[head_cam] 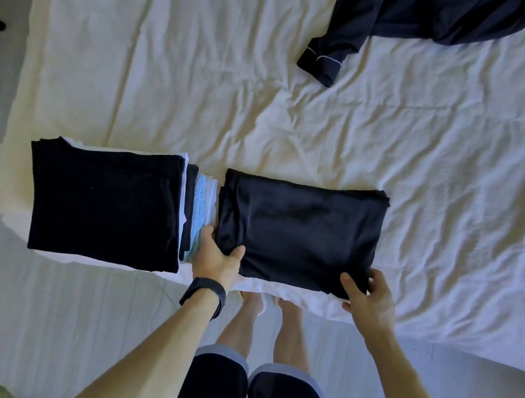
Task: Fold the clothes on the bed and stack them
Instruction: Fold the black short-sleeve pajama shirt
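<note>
Both hands grip folded dark garment corners

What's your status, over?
Left grip and right grip hold folded dark garment by near corners. Stack close on its left. Unfolded dark shirt far across bed; nothing blocking.
</note>
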### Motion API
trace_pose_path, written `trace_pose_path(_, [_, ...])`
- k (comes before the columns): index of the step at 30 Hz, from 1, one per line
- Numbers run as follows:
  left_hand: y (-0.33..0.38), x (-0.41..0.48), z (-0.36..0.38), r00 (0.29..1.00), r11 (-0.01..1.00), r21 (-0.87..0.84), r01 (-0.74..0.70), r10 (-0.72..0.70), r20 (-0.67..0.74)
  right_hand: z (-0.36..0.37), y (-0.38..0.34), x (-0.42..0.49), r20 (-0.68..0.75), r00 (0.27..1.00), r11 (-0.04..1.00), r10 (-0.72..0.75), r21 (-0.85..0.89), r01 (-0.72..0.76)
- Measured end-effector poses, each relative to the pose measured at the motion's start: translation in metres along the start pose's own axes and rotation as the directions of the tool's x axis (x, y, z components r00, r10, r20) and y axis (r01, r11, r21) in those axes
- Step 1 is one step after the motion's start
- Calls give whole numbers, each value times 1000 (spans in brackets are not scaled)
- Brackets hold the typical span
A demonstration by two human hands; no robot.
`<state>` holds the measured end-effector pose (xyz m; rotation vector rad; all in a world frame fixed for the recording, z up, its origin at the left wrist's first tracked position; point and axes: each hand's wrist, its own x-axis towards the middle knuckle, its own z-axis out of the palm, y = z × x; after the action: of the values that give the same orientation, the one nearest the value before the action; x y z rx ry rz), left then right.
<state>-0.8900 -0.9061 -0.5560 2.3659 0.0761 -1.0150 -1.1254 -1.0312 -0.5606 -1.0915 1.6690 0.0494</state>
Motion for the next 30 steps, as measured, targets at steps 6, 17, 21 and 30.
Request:
trace_pose_path(6, [-3,-3,4,999,995,98,-17,22,-50,15,0,-3,-42,999,999,-19,-37,17])
trace_pose_path(17, [-1,-23,8,901,825,424,-373,431,-47,8,-7,-11,-238,933,884,-270,-445,142])
trace_pose_path(21, [8,-32,33,645,440,612,-657,748,155,23,-35,-4,-198,665,584,-720,-690,428])
trace_pose_path(30, [53,67,19,627,319,701,-638,744,231,13,-80,76,39,677,403,-735,-777,483])
